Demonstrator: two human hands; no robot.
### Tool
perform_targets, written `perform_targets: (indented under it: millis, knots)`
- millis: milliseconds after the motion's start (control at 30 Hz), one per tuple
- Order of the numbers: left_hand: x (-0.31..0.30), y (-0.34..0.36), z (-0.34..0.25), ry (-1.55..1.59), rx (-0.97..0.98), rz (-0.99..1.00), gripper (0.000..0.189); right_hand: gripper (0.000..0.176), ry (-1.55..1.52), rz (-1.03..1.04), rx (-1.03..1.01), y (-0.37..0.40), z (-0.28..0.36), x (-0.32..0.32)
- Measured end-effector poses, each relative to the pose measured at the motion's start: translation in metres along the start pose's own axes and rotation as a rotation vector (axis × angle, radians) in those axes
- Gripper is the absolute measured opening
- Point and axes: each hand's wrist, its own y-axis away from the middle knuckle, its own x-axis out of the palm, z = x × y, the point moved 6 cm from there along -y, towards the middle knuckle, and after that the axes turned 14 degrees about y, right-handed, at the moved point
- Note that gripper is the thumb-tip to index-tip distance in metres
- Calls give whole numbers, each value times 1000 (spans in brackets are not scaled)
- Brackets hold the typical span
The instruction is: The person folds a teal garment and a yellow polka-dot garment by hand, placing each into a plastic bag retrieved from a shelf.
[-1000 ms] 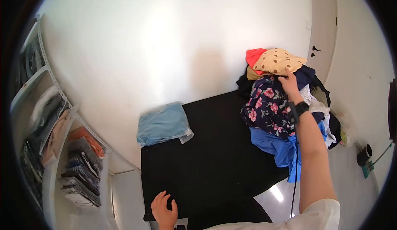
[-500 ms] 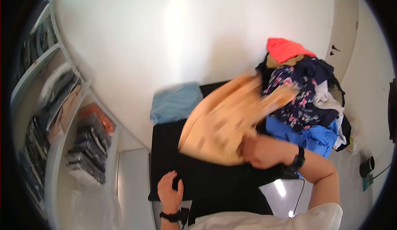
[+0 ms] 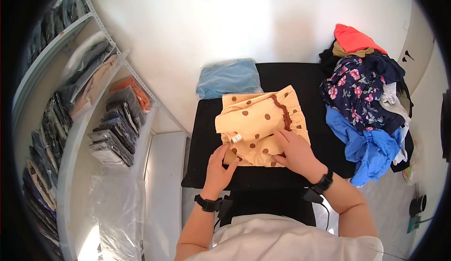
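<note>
The dotted garment lies crumpled in the middle of the black table, close to me. My left hand pinches its near left corner. My right hand rests flat and open on its near right part. I judge the cloth light, soft and limp, so it sags and wrinkles easily. The edges, taken with both hands apart, seem the best hold.
</note>
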Motion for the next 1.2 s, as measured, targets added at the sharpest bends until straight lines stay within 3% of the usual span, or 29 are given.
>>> perform_targets:
  millis: [33,67,100,167,233,300,367,400,500,567,700,800,867,900,933,1033,1067,1100,1133,1167,1200]
  knots:
    - [4,-4,-5,-10,-5,9,60,49,72,88,-11,-2,-2,17]
    - [6,-5,0,45,-211,-10,66,50,144,177,-23,-2,-5,31]
    - [8,-5,9,47,-205,-13,66,50,149,173,-24,-1,-7,33]
    - [7,-12,33,-56,-114,-75,70,46,-158,50,99,2,-22,29]
    - [3,-16,15,-48,-131,-42,66,31,-847,-15,567,22,-65,38]
    - [1,-17,8,-35,-155,-1,61,29,-1403,-517,641,43,-107,14]
    - [3,-17,6,-107,-103,36,51,34,-1624,-734,776,82,-148,11]
    - [5,-16,5,-129,-29,12,35,36,-1556,-725,832,107,-172,22]
    - [7,-15,5,-133,-58,52,25,36,-1501,-718,930,148,-184,29]
    - [6,-15,-1,-112,-45,44,18,40,-1458,-528,1116,162,-177,35]
    - [0,-15,2,-48,-9,36,11,39,-1531,-483,1091,161,-163,26]
    - [-3,-10,-12,34,-156,166,6,40,-1569,-487,1048,160,-168,37]
    - [5,8,-30,187,-382,465,4,47,-1702,-587,1038,153,-166,39]
    - [11,24,-39,330,-456,705,3,47,-1699,-603,1037,149,-160,36]
    - [14,30,-76,303,-264,977,7,49,-1777,-694,1020,145,-153,30]
    - [14,56,-102,349,-398,1270,16,52,-1821,-798,990,172,-156,44]
    - [14,55,-104,346,-397,1277,16,52,-1847,-813,948,182,-157,51]
    - [10,44,-102,271,-412,1133,19,52,-1876,-826,906,185,-154,51]
    - [6,33,-99,195,-426,986,23,51,-1795,-852,1023,194,-155,54]
    - [7,28,-98,189,-426,991,23,51,-1798,-859,1025,197,-155,55]
    - [4,13,-88,93,-425,811,26,52,-1775,-868,1031,198,-155,52]
